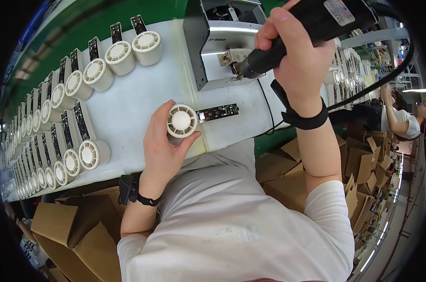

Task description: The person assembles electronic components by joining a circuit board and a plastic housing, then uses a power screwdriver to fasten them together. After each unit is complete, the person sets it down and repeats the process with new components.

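Note:
My left hand [162,143] grips a round white fan housing [182,121] on the white worktop [128,103]. A narrow black circuit strip [217,113] sticks out from the housing to the right. My right hand [297,51] is closed around a black electric screwdriver [311,28], held above the bench. The screwdriver's tip [238,71] sits at a small metal bracket on the front of a grey machine [222,42], apart from the housing.
Two rows of identical white housings with black strips [88,75] [65,157] run along the worktop to the left. Open cardboard boxes [76,230] [363,164] stand below the bench edge. Another person [401,117] works at far right.

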Demonstrator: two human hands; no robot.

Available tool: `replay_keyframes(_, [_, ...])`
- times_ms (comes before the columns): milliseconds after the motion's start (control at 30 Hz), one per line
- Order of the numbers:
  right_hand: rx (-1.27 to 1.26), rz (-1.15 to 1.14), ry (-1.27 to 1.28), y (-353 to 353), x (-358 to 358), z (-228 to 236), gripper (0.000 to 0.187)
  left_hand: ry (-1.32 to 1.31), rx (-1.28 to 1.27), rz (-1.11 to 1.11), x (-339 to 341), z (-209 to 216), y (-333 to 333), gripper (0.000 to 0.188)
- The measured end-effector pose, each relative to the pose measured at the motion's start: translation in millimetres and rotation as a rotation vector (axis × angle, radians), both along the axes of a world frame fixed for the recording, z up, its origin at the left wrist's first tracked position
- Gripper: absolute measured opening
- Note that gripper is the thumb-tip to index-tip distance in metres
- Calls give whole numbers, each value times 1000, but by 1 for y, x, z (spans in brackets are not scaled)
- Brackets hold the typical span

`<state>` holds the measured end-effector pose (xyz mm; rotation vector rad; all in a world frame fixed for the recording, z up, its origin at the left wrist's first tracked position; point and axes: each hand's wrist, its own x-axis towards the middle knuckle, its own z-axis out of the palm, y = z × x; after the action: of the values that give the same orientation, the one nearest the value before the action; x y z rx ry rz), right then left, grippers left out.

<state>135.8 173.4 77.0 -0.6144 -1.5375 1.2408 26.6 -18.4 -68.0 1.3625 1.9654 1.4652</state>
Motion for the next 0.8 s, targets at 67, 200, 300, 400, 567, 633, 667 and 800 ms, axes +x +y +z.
replay_keyframes(67, [-31,31,-32,1,6,1,16,-35,-5,-6,-2,1,0,75])
replay_keyframes(200, [-15,210,194,-13,28,-8,27,0,12,-54,-4,6,2,73])
replay_keyframes(300, [23,329,138,-42,26,-16,32,-11,19,-60,-4,7,2,72])
replay_keyframes(400, [46,343,41,-58,21,-24,34,-42,18,-64,-4,5,2,73])
replay_keyframes(567, [14,404,24,-62,13,-28,34,-48,20,-62,-4,5,2,73])
replay_keyframes(633, [-4,367,88,-64,6,-34,33,-39,22,-59,-4,5,2,73])
replay_keyframes(667, [-22,328,153,-65,2,-37,33,-29,23,-58,-5,6,2,73])
replay_keyframes(800, [-42,282,218,-65,1,-40,33,-17,31,-59,-5,6,2,73])
